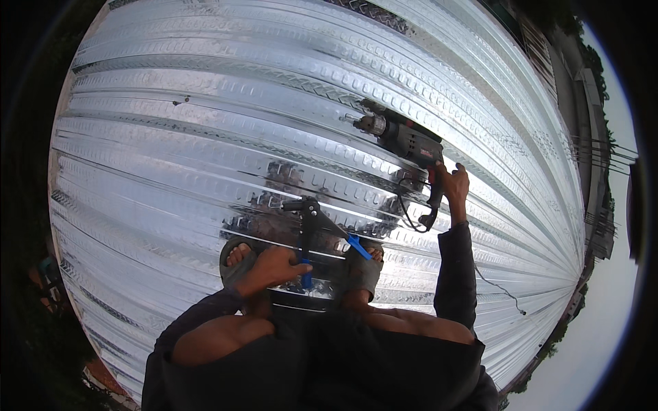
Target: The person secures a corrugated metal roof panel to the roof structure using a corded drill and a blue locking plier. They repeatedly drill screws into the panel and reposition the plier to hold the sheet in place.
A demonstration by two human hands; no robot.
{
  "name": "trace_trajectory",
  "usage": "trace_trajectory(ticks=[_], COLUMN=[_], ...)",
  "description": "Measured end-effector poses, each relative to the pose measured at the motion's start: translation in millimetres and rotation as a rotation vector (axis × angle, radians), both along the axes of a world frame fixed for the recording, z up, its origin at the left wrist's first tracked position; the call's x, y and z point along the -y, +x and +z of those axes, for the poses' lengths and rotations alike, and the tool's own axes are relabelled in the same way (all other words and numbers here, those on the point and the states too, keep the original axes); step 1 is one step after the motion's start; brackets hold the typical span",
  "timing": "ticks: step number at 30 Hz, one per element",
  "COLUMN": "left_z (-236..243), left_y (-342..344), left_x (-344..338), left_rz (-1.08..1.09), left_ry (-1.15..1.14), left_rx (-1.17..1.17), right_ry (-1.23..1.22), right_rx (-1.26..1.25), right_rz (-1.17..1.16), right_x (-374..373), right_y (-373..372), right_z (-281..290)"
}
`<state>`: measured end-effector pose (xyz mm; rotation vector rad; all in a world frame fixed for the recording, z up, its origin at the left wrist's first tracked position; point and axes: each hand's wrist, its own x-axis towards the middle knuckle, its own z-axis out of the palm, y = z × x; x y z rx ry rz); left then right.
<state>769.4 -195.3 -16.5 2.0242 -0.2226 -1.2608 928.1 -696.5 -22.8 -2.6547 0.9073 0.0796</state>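
My left hand (273, 267) is closed at one blue-gripped handle of a black hand riveter (313, 218). The tool's two handles are spread apart, and its nose points left above my feet. Farther out to the right, my right hand (454, 186) is at the rear grip of a dark grey and black power drill (413, 142), with some fingers on it and one finger raised off. The drill lies on its side on the ribbed metal sheet, its chuck (372, 124) pointing left. Part of its grip is hidden behind my fingers.
Shiny ribbed metal roofing (171, 157) spreads all round me, with raised ribs and a curved outer edge. My sandalled feet (363, 270) are on it. A black cord (404, 212) loops by the drill, and a thin cable (500, 288) runs rightward. Small bits (181, 101) lie at left.
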Motion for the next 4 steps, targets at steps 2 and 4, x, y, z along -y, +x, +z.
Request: trace_trajectory(ticks=[2,4], left_z=[8,27], left_y=[15,36], left_x=[-20,-31], left_rz=[0.023,0.082], left_ry=[0.006,0.033], left_rx=[0.049,0.102], right_ry=[0.709,0.951], right_rx=[-0.16,-0.164], right_rz=[-0.078,0.06], right_x=[13,-11], right_y=[-11,5], right_z=[-20,-23])
